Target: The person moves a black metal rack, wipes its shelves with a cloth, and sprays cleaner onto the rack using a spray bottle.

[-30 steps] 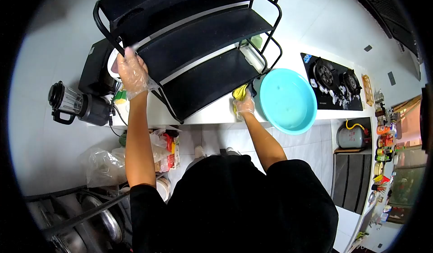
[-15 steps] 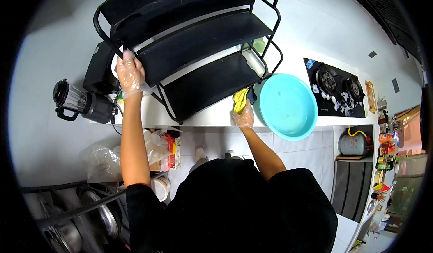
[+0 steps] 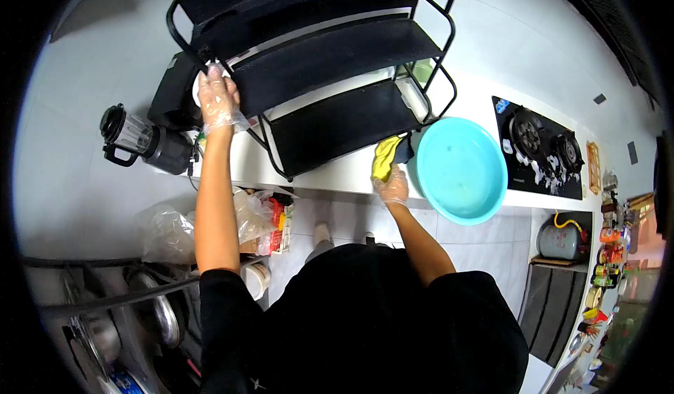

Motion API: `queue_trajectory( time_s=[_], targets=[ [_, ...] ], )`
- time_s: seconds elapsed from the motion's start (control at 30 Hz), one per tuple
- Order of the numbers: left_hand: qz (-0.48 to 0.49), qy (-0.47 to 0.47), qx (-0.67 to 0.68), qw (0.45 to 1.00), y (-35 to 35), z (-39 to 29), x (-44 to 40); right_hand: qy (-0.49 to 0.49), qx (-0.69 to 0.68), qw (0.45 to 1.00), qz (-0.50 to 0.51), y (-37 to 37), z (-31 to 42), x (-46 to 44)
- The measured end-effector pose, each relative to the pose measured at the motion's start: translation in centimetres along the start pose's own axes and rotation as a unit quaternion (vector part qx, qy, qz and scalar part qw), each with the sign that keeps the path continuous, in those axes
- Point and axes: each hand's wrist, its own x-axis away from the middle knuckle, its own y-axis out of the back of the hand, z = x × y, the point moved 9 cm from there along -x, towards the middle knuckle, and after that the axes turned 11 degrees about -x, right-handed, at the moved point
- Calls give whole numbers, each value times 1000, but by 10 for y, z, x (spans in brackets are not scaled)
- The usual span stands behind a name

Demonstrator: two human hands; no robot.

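A black metal shelf rack (image 3: 337,129) with several tiers stands at an angle on the white counter. My left hand (image 3: 219,103), in a clear plastic glove, is closed round the rack's left side frame; part of its grip is hidden. In my right hand (image 3: 393,185), also gloved, is a yellow and dark cloth (image 3: 386,157), held low at the counter's front edge. The cloth is between the rack's lower right corner and a light blue basin (image 3: 461,173) that holds some liquid.
A blender (image 3: 144,141) stands left of the rack, with a black box-shaped appliance (image 3: 174,92) behind. To the right is a gas stove (image 3: 537,148) with white foam on it. Plastic bags (image 3: 168,232) sit below left. A gas cylinder (image 3: 562,241) is under the counter.
The whole view has shifted slightly, so everything appears farther right. Both hands keep their holds, and the rack and basin show no clear movement along the counter.
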Motion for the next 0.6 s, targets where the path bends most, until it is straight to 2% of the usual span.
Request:
queue_trajectory(
  time_s=[0.1,0.17,0.27,0.37,0.4,0.5,0.6],
  targets=[
    [12,-29,-12,999,3,14,-15,53,3,998,25,-10,1,4],
    [11,-17,-27,999,-4,-1,-4,-45,46,986,152,-14,2,10],
    [14,-21,-6,1000,-3,-2,-6,8,61,979,196,-31,-4,24],
    [4,-20,-26,999,-5,-4,-9,-41,82,968,233,-21,2,36],
    [1,-21,-27,999,-5,-4,-10,-48,85,969,228,-24,-4,37],
    [3,-26,-20,999,-4,-3,-13,-23,-69,988,134,-24,-10,28],
    [22,-25,-3,999,-7,-5,-11,-68,-73,989,107,-22,-13,21]
  ],
)
